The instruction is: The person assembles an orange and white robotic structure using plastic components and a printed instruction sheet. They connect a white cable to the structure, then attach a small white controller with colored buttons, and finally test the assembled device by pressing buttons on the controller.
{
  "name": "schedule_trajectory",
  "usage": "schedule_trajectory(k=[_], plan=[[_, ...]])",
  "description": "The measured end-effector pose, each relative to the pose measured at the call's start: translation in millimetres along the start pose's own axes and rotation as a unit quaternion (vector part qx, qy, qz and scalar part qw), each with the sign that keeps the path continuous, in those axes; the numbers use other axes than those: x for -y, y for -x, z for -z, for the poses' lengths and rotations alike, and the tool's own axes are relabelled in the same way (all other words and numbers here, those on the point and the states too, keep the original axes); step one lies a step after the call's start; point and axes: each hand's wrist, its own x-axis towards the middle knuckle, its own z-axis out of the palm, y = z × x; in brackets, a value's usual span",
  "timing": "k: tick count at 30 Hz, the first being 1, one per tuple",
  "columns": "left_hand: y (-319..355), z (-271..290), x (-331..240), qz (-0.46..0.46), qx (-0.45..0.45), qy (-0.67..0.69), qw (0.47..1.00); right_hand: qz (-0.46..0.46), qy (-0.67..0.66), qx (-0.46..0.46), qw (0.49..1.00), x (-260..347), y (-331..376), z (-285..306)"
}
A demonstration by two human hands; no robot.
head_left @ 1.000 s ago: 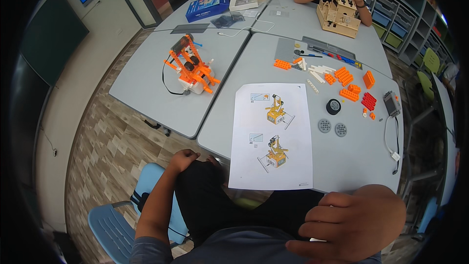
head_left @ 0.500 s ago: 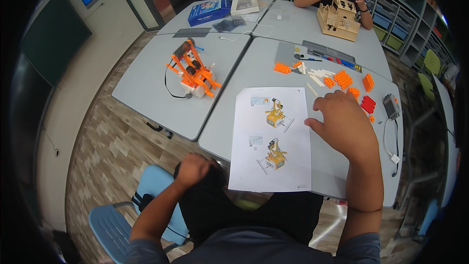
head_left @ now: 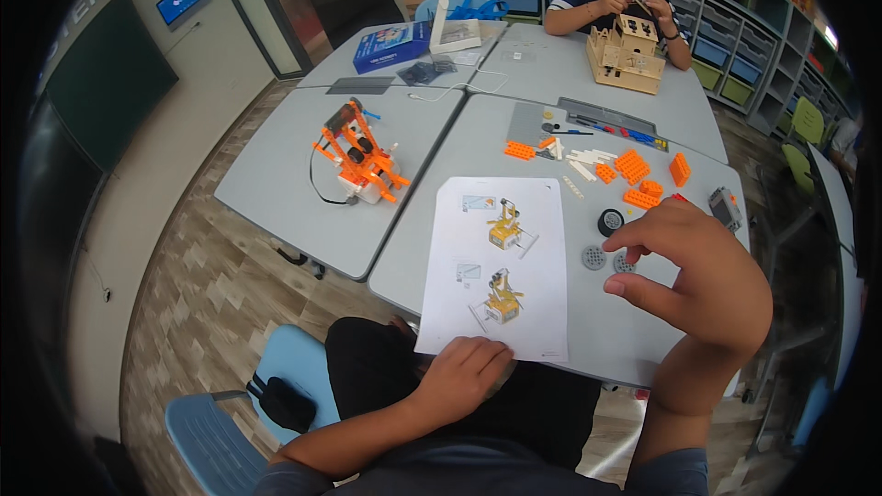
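Observation:
A printed instruction sheet (head_left: 441, 248) with two drawings of a yellow model lies at the table's front edge. My left hand (head_left: 464, 375) is closed over the sheet's lower edge, its thumb hidden. Over the right part of the table, my right hand (head_left: 703, 276) is open, thumb and forefinger apart with nothing between them. Close to its fingertips are a black-tyred wheel (head_left: 610, 222), a grey perforated disc (head_left: 593, 257) and a second grey disc (head_left: 625, 262). Orange plates (head_left: 632, 165) and white beams (head_left: 588, 158) are scattered beyond.
An orange-and-white building-brick model (head_left: 363, 161) with a black cable stands on the left table. At the far right of my table is a grey block (head_left: 725, 208). Across from me, a person handles small parts behind a wooden model (head_left: 627, 60). A blue box (head_left: 390, 46) lies far left.
My left hand has come up from my lap onto the sheet's lower edge. The right hand has drawn back toward me and rightward, revealing the wheel and grey discs. The view has shifted slightly.

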Motion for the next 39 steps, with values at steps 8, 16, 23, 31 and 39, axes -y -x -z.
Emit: schedule_trajectory(k=[8,16,23,31,39], plan=[[7,45,-10,0.299,0.000,0.548,0.781,-0.033,-0.016,0.039,0.999,-8,-11,-5],[59,116,90,0.384,-0.449,0.500,0.634,-0.099,-0.002,0.167,0.981,-21,-44,-45],[176,104,175,0.384,-0.479,0.387,0.688,0.034,0.025,0.079,0.996,-74,-79,-195],[165,72,160,0.452,-0.501,-0.005,0.738,0.050,-0.039,0.158,0.985,-60,-84,-215],[13,45,54,0.216,-0.161,-0.061,0.961,0.046,-0.101,0.153,0.982,-53,-79,-224]])
